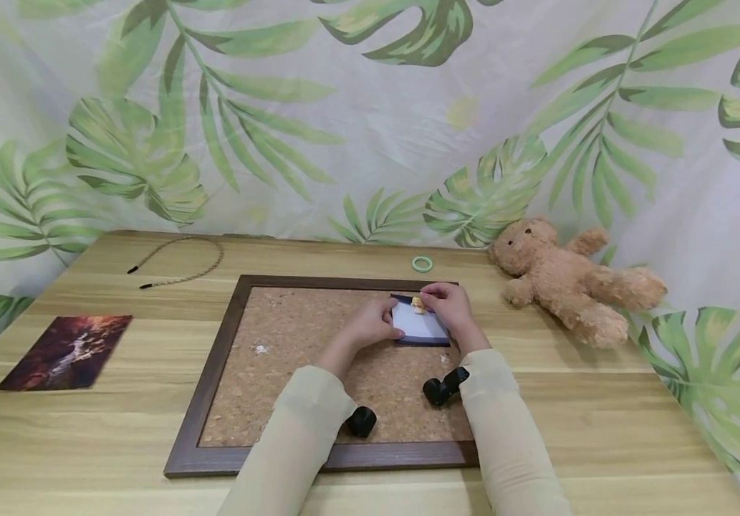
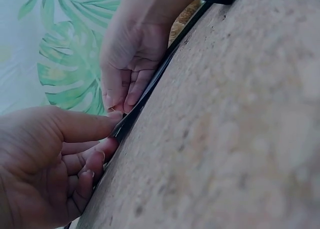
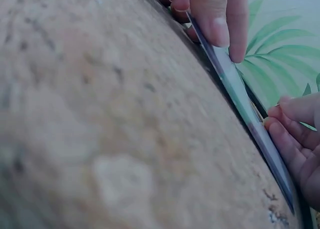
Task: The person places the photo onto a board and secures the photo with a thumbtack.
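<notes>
A small picture card (image 1: 417, 326), pale with dark blue bands at top and bottom, lies over the upper right of the corkboard (image 1: 305, 358). My left hand (image 1: 371, 324) pinches its left edge, thumb on the face and other fingers at the edge. At the card's top, my right hand (image 1: 448, 304) pinches something tiny; a thin metal glint like a pin (image 3: 278, 105) shows at its fingertips. A small yellow-orange spot (image 1: 417, 304) shows on the card beside those fingertips. In the right wrist view the card (image 3: 235, 89) is seen nearly edge-on, close against the cork.
A dark brown frame (image 1: 215, 380) borders the cork. On the wooden table lie a dark reddish photo (image 1: 66, 352) and a braided headband (image 1: 179, 280) to the left, a green ring (image 1: 422, 264) behind the board, and a teddy bear (image 1: 566, 276) to the right.
</notes>
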A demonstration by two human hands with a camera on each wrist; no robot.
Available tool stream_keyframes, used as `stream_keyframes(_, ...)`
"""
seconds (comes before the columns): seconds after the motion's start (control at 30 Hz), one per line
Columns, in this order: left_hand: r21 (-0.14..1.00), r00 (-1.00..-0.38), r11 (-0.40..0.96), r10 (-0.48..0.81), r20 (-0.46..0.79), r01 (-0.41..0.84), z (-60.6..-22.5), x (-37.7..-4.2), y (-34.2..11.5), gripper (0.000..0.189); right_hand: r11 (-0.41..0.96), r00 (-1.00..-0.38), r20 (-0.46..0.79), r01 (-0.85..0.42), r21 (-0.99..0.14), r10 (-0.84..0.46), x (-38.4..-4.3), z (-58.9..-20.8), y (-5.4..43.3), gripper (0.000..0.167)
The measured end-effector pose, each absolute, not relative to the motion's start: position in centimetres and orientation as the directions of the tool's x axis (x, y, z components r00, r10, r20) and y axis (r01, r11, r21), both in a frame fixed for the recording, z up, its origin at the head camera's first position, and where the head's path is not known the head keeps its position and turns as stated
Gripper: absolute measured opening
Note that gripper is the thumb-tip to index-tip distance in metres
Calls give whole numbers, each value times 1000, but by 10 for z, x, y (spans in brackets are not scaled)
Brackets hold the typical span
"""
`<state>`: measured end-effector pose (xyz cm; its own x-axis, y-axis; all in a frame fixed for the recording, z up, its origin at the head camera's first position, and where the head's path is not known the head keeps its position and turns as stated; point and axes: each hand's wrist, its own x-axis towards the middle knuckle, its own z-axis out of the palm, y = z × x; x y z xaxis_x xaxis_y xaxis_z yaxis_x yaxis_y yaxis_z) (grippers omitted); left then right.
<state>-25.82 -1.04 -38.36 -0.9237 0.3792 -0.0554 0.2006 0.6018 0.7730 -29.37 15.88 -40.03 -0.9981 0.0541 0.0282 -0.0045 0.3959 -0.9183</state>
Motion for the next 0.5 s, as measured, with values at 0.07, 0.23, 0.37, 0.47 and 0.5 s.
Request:
stream_keyframes(0.07,767,-923,607,380,-51,208,-383,-258,-10,63,388,-998,29,-3,-921,62,-294,-400,158,15)
stream_keyframes(0.23,735,-918,627,395,-16,257,-382,-256,-11,59,391,-997,36,-8,-920,63,-294,-401,158,14)
stream_keyframes(0.37,680,-918,671,396,9,296,-381,-255,-11,57,405,-996,43,-9,-914,74,-295,-402,157,14)
stream_keyframes(0.47,602,-917,723,397,37,337,-382,-255,-10,57,405,-995,43,-4,-914,87,-296,-402,157,14)
stream_keyframes(0.5,569,-917,745,396,45,350,-383,-254,-10,57,404,-995,42,-2,-915,91,-296,-402,157,13)
